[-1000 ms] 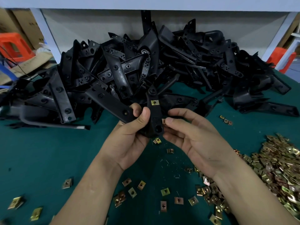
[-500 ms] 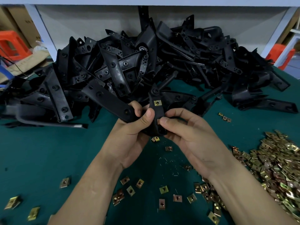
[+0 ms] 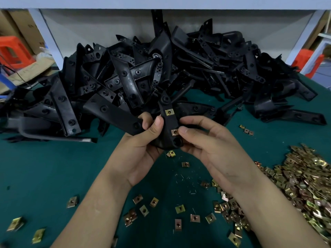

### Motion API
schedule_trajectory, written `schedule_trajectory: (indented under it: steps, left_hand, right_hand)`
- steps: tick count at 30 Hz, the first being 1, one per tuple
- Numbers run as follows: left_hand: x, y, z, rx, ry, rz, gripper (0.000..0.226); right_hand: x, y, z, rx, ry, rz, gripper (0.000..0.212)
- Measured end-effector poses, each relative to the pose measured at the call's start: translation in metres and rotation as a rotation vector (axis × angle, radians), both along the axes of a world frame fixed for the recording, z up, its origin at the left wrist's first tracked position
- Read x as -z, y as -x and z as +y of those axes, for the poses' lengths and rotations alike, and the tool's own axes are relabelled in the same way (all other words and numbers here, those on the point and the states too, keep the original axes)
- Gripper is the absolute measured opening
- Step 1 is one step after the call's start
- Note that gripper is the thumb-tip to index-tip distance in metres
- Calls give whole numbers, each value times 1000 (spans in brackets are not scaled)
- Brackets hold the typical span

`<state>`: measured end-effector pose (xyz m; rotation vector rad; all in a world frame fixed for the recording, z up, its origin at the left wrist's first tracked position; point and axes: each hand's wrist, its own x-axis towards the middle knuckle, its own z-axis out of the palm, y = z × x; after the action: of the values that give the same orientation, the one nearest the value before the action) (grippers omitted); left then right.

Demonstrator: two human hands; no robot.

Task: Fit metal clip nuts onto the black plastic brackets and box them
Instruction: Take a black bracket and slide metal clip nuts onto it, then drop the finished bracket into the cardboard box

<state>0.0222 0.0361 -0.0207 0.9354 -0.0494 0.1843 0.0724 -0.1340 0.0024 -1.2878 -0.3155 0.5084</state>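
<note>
A black plastic bracket [image 3: 169,122] is held up over the green table, in front of a big pile of black brackets [image 3: 161,72]. My left hand [image 3: 143,145] grips the bracket from the left, thumb on its face. A brass clip nut [image 3: 169,112] sits on its upper part. My right hand [image 3: 209,147] holds the bracket from the right, its thumb pressing a second clip nut [image 3: 174,131] on the lower edge. A heap of loose clip nuts [image 3: 300,179] lies at the right.
Scattered clip nuts [image 3: 179,209] lie on the green table [image 3: 44,167] below my hands, several more at the left front [image 3: 72,202]. A white bench frame [image 3: 46,38] stands behind the pile. Red stools [image 3: 12,51] and cardboard boxes show at the far left and right.
A second clip nut now shows on the bracket's lower edge under my right thumb. Both hands and the bracket stayed in about the same place.
</note>
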Motion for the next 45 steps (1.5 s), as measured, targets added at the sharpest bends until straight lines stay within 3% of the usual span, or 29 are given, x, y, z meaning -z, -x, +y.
schedule_trajectory:
  steps: [4,11,15,17,21,23,28,33,39,43,45]
  left_hand:
    - [0,0,0,2,-22,31,32]
    - [-3,-2,-6,-201,-319,49,21]
    - [-4,-3,-11,-270,-322,50,28]
    - [-4,-2,-16,-322,-401,44,38]
    - [-9,1,-34,-489,-672,-29,83]
    - [-11,3,-50,-515,-722,-94,87]
    - [-19,10,-113,-370,-725,-194,64]
    - [-28,28,-190,-167,-656,-277,66]
    - [-19,59,-297,50,-620,-245,43]
    - [3,88,-366,314,-659,-224,33]
    - [19,97,-392,459,-718,-184,30]
  right_hand:
    - [-1,-2,0,0,-50,76,18]
    - [-4,7,8,-75,-56,223,26]
    - [-12,10,9,-42,-25,281,23]
    - [-16,11,7,-11,-1,294,22]
    - [-25,17,-11,63,74,206,15]
    - [-25,24,-29,79,125,84,23]
    - [-23,54,-78,197,203,-94,40]
    - [-24,87,-142,413,157,-102,38]
    - [-17,146,-244,939,105,-19,48]
    - [2,198,-301,1196,271,21,50]
    - [15,221,-324,1215,421,46,50]
